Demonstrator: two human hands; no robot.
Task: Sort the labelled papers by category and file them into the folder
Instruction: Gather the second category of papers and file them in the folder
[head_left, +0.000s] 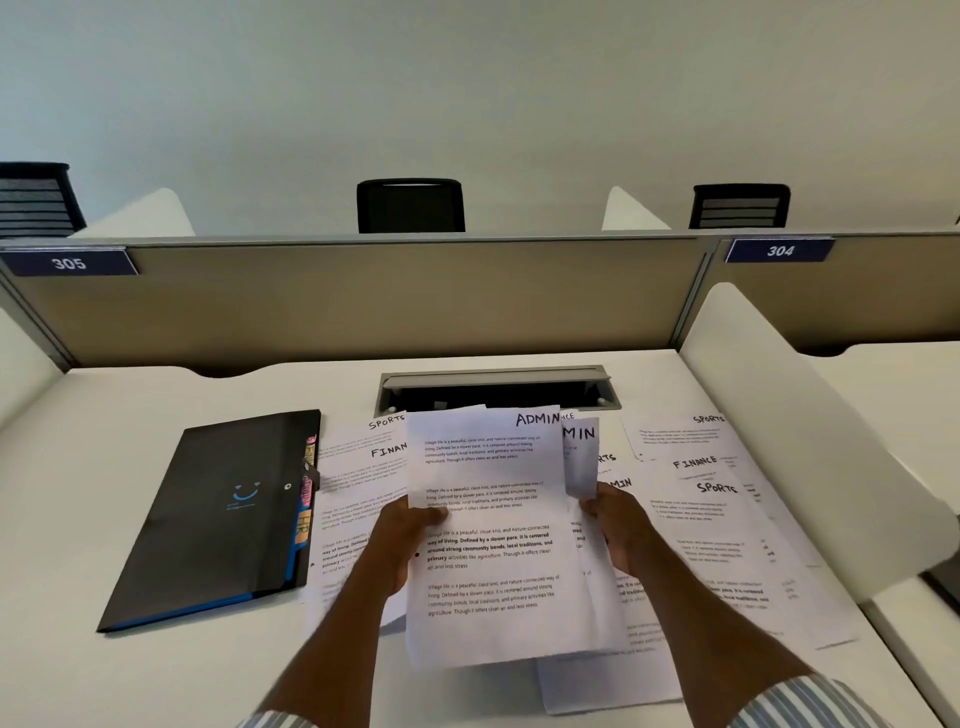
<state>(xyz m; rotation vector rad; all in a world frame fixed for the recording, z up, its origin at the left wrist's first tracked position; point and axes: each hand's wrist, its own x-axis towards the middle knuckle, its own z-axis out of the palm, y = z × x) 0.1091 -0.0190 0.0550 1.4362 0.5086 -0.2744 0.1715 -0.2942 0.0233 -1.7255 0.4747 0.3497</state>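
So, from the head camera, a person's two hands are raised over a white desk (130, 405), held apart, each with a paper of its own. The left hand (402, 540) pinches the left edge of an ADMIN sheet (488, 582), thumb on the printed face. The page stands nearly upright, facing the camera, above the middle of the desk. The right hand (618, 525) grips the lower part of a second sheet (581, 457), whose label shows only "MIN". It sits just behind the right edge of the first page. A striped sleeve (810, 701) covers the right forearm near the bottom of the picture.

Under and around the hands, loose papers lie overlapping on the desk. The left pile (353, 488) shows SPORTS and FINANCE labels. The right pile (727, 519) shows SPORTS and FINANCE as well, with another ADMIN label peeping out near the right hand.

At the left, a black folder (218, 519) lies closed and flat, angled, just beside the left pile. Coloured tabs (305, 499) stick out along its right edge, one of them marked HR.

Behind the papers is a grey cable slot (493, 389) set into the desk. Beyond it stands a beige partition (363, 301) with number plates 305 (69, 263) and 304 (779, 251). A black chair (410, 208) shows over its top.
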